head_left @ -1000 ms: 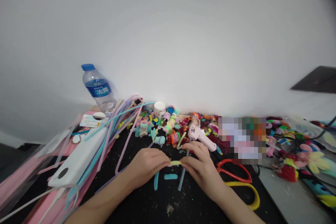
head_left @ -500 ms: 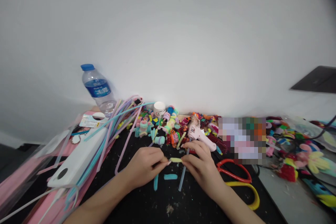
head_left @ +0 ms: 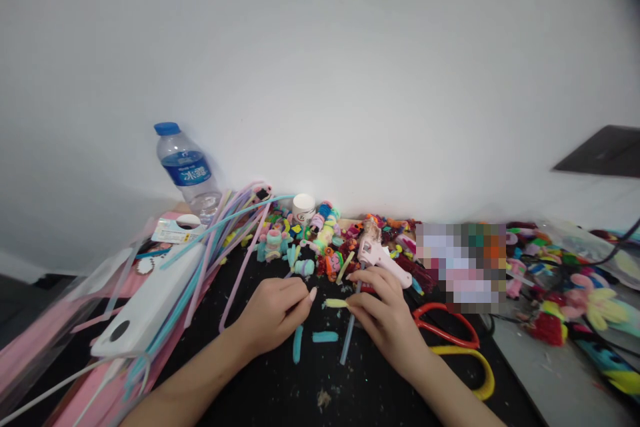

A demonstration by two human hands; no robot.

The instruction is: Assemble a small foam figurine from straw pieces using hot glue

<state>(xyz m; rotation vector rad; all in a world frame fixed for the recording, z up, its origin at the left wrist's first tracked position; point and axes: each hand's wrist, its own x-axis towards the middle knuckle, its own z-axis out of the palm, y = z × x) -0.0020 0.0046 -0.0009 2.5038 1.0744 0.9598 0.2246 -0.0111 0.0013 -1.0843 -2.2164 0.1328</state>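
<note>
My right hand (head_left: 383,310) pinches the right end of a short pale-yellow piece of pipe cleaner (head_left: 336,303). A translucent glue stick (head_left: 348,337) runs from the pink hot glue gun (head_left: 383,255) down past its fingers. To the left, my left hand (head_left: 280,310) is closed, thumb against curled fingers; whether anything sits between them cannot be made out. Two short blue pipe cleaner pieces lie below on the black mat, one upright (head_left: 297,345) near my left hand and one level (head_left: 325,337) between the hands.
Scissors with red and yellow handles (head_left: 453,327) lie right of my right hand. Long pastel pipe cleaners (head_left: 215,240) and a white power strip (head_left: 150,300) are on the left. A water bottle (head_left: 187,173) leans on the wall, near a white cup (head_left: 303,208) and small fuzzy figures (head_left: 274,245).
My left hand has come off the left end of the yellow piece and moved slightly left and up. The right hand keeps its hold, with little movement.
</note>
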